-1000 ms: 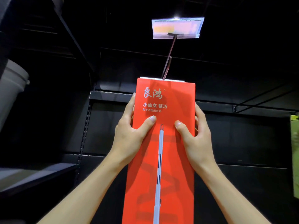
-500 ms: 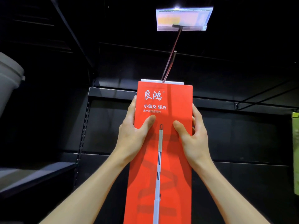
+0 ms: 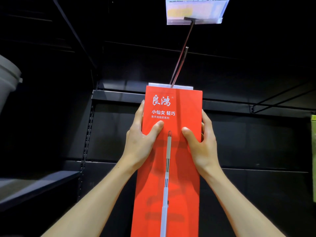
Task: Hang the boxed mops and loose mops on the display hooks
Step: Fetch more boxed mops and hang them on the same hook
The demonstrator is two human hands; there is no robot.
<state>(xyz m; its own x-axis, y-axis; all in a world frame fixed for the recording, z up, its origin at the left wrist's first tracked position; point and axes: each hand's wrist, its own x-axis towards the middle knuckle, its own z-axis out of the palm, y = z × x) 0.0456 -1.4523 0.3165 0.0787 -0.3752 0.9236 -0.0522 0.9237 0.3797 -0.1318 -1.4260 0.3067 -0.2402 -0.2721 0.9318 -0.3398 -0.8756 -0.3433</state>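
A tall red mop box (image 3: 171,168) with white lettering and a printed mop handle stands upright in front of me. My left hand (image 3: 140,139) grips its left edge, thumb on the front face. My right hand (image 3: 201,144) grips the right edge the same way. A metal display hook (image 3: 180,64) runs from above down to the box's white top tab (image 3: 171,86), where its rods pass behind the box's top edge. A clear price label holder (image 3: 195,11) sits at the hook's outer end.
Dark shelving backs the scene, with a slotted upright (image 3: 88,134) at the left and a shelf (image 3: 34,187) at lower left. A grey bucket (image 3: 6,79) shows at the left edge, a bare hook (image 3: 280,100) at the right, and a green item (image 3: 313,151) at the far right.
The box and both hands have moved a little farther away along the hook toward the back panel. The label holder has shifted up and right in view.
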